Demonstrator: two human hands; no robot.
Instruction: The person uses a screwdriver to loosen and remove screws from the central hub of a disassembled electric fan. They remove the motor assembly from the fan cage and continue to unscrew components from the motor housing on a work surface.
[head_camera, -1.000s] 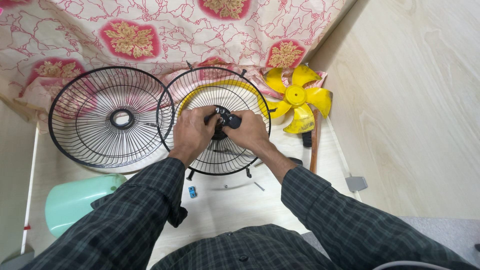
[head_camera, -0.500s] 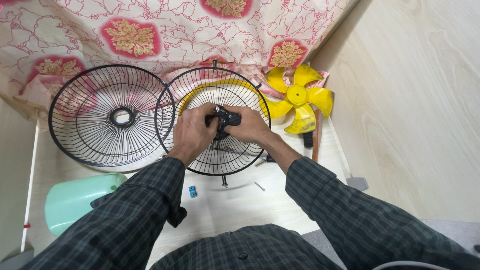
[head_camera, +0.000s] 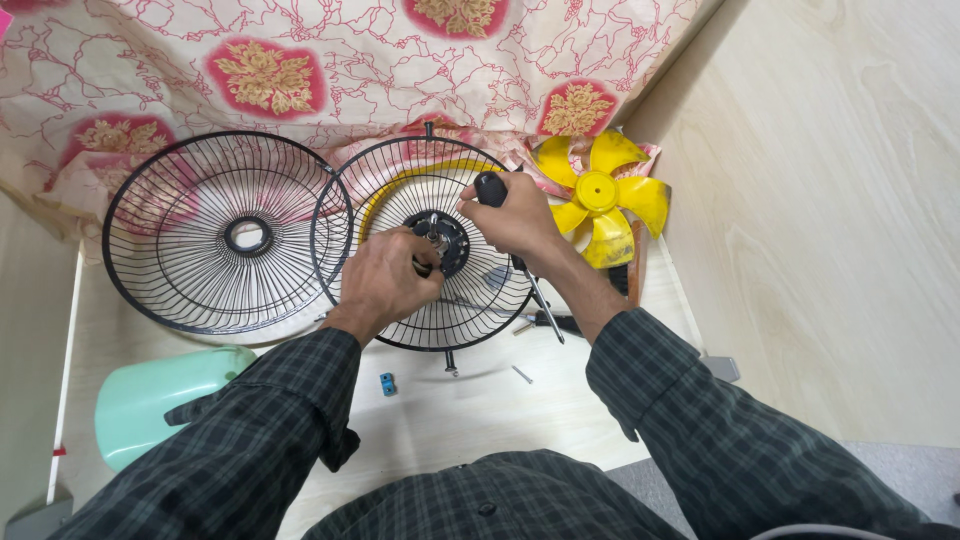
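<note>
Right hand (head_camera: 515, 215) closed round black screwdriver handle (head_camera: 490, 187); left hand (head_camera: 395, 280) pinching at motor hub (head_camera: 440, 240), steadying rear fan guard (head_camera: 400, 190); yellow blade (head_camera: 598, 195) parked aside

No packages, labels, signs or screens in view. Only bare fan parts, loose hardware and patterned cloth, none carrying a tag or display.

left hand (head_camera: 390, 275) pinches at hub (head_camera: 437, 240) of black fan guard (head_camera: 425, 245) | right hand (head_camera: 515, 215) grips black knob (head_camera: 489, 187) above it | second guard (head_camera: 228, 232) left, just beside | yellow blade (head_camera: 600, 195) right | mint-green housing (head_camera: 160, 400) near left sleeve | pale worktop (head_camera: 480, 410)
</note>
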